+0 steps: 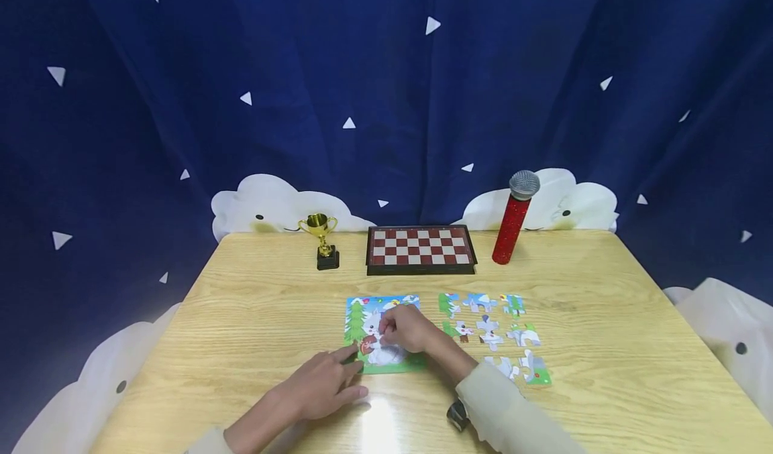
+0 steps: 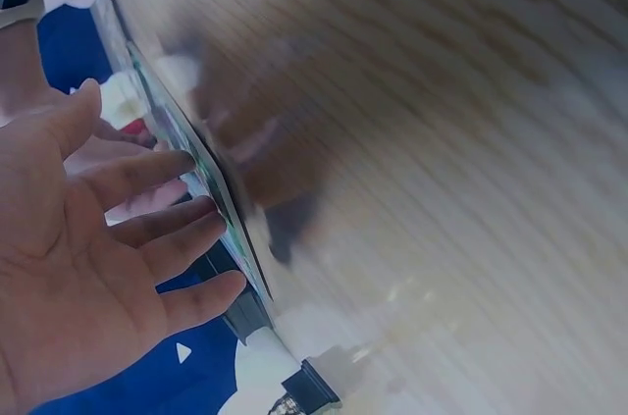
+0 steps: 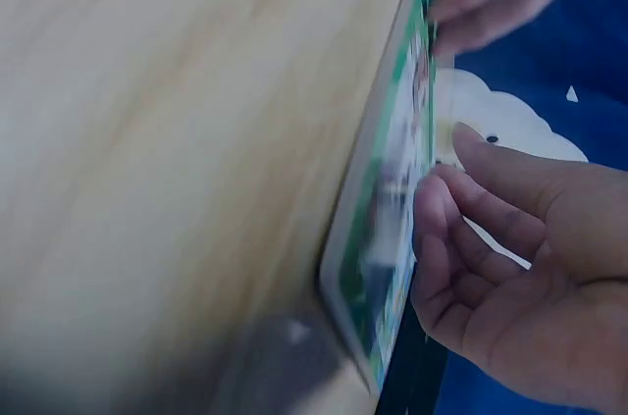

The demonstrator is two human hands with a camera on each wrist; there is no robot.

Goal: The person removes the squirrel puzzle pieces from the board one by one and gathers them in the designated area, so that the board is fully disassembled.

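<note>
A puzzle board (image 1: 386, 368) with a white animal, green trees and a blue sky lies on the table. My left hand (image 1: 320, 383) is at its lower left, fingers spread, with fingertips touching the edge. The left wrist view shows that hand (image 2: 118, 229) with its palm bare. Over the right half of the board is my right hand (image 1: 407, 330), its fingers bent down to the picture. In the right wrist view the thumb of this hand (image 3: 520, 268) stands apart from the loosely curled fingers, and no piece shows between them. Right of the board lie several loose jigsaw pieces (image 1: 489, 336).
At the back of the wooden table (image 1: 253, 320) stand a small gold trophy (image 1: 327, 256), a red and white checkered board (image 1: 421, 247) in a dark frame, and a red microphone (image 1: 512, 229). A dark object (image 1: 457, 416) lies beside the right sleeve. Behind hangs a blue curtain (image 1: 338, 58).
</note>
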